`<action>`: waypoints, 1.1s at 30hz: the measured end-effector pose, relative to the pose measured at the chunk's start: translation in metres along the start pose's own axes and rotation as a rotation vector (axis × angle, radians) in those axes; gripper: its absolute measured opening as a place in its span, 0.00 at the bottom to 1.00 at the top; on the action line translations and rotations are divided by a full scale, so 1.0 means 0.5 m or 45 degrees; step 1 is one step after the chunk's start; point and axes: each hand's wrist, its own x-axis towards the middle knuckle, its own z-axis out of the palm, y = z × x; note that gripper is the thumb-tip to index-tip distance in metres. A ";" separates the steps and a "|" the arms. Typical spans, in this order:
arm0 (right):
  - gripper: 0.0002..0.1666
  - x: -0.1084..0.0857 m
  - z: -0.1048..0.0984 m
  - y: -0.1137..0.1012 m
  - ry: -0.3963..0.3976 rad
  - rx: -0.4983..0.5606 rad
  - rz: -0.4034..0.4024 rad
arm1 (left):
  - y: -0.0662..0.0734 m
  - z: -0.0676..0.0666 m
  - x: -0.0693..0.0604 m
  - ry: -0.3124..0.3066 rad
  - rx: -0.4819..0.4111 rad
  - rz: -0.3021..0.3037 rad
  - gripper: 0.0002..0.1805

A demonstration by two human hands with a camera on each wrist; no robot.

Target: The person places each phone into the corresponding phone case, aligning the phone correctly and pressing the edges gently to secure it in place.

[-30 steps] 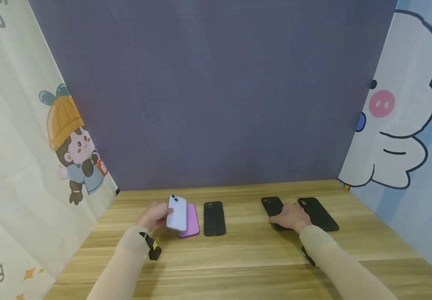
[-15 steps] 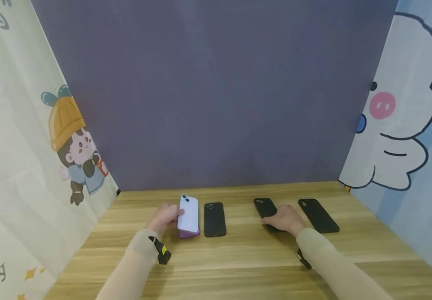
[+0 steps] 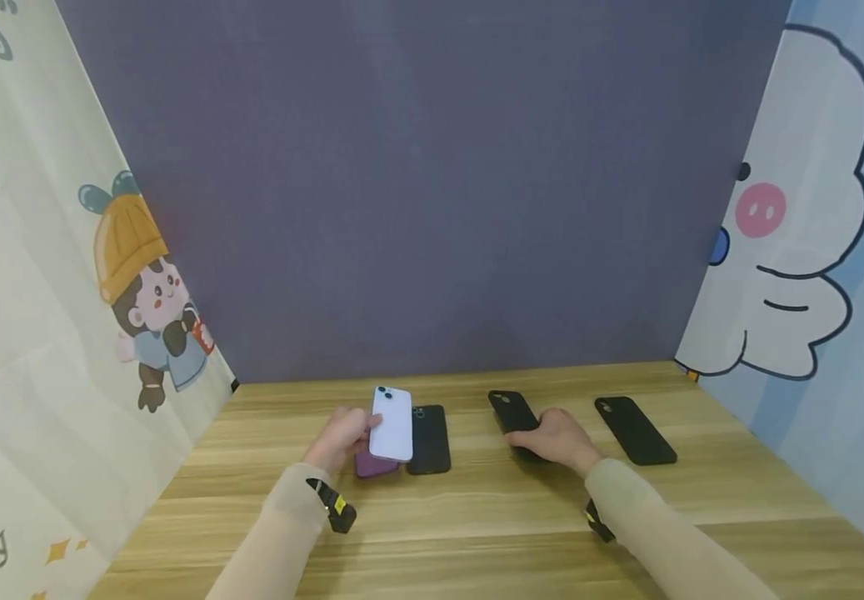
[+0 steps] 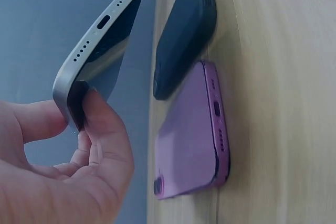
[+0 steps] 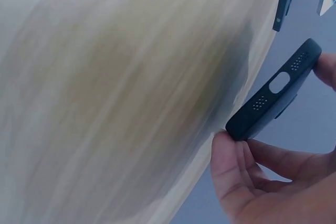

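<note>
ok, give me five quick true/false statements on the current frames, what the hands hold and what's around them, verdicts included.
1. The left hand grips the white phone. True.
2. The white phone's screen faces the head camera. False: its back does; the left wrist view shows the screen underneath.
3. The right hand holds a black case. True.
4. The purple case lies on the table. True.
5. The right hand is closer to the purple case than the left hand is. False: the left hand is closer.
</note>
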 end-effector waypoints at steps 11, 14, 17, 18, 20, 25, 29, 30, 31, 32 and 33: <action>0.32 -0.006 0.017 -0.026 0.002 0.046 -0.054 | 0.008 0.039 -0.011 -0.007 -0.006 0.008 0.15; 0.30 -0.009 0.023 -0.036 -0.004 0.060 -0.060 | 0.005 0.049 -0.011 -0.022 -0.034 -0.001 0.15; 0.29 -0.013 0.028 -0.045 -0.008 0.071 -0.063 | 0.004 0.058 -0.012 -0.038 -0.057 -0.006 0.16; 0.29 -0.014 0.029 -0.048 -0.009 0.076 -0.066 | 0.003 0.062 -0.013 -0.045 -0.067 -0.004 0.15; 0.29 -0.016 0.033 -0.054 -0.008 0.086 -0.075 | 0.003 0.068 -0.014 -0.046 -0.086 -0.008 0.15; 0.28 -0.019 0.045 -0.067 0.008 0.113 -0.115 | 0.002 0.080 -0.012 -0.054 -0.148 -0.019 0.16; 0.28 -0.027 0.051 -0.081 0.006 0.135 -0.129 | 0.002 0.090 -0.010 -0.071 -0.188 -0.027 0.19; 0.29 -0.028 0.053 -0.085 -0.001 0.138 -0.129 | 0.002 0.092 -0.010 -0.070 -0.196 -0.029 0.19; 0.29 -0.030 0.055 -0.088 -0.006 0.141 -0.131 | 0.002 0.094 -0.010 -0.064 -0.195 -0.033 0.19; 0.29 -0.032 0.056 -0.092 -0.006 0.144 -0.134 | 0.003 0.096 -0.011 -0.059 -0.198 -0.034 0.19; 0.30 -0.034 0.057 -0.096 -0.012 0.151 -0.136 | 0.003 0.097 -0.011 -0.053 -0.199 -0.036 0.19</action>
